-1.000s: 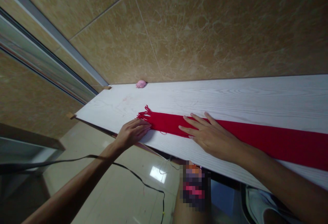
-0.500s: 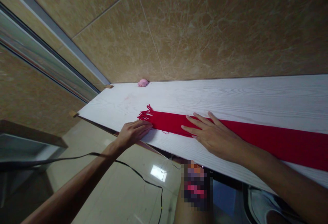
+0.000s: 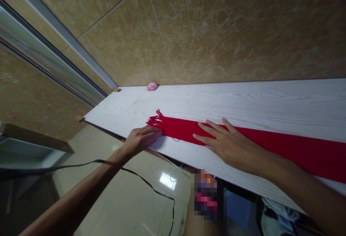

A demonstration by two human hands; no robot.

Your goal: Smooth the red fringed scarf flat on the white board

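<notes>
A long red scarf [image 3: 180, 129] lies flat along the white board, its fringed end pointing left and the rest running out of view on the right. At the near corner beside the fringe [image 3: 155, 120], my left hand [image 3: 142, 138] is closed on the scarf's edge, fingers pressed together; its fingertips are partly hidden. My right hand [image 3: 223, 140] rests palm down across the scarf further right, with its fingers spread.
The white wood-grain board [image 3: 256, 102] meets a tan marbled wall [image 3: 216, 30] at its back edge. A small pink figure [image 3: 152, 86] sits there. Below the near edge are a tiled floor [image 3: 121, 200], a black cord [image 3: 147, 184] and a blue surface [image 3: 240, 207].
The view has shifted slightly. Both hands and the scarf keep nearly the same places on the board.
</notes>
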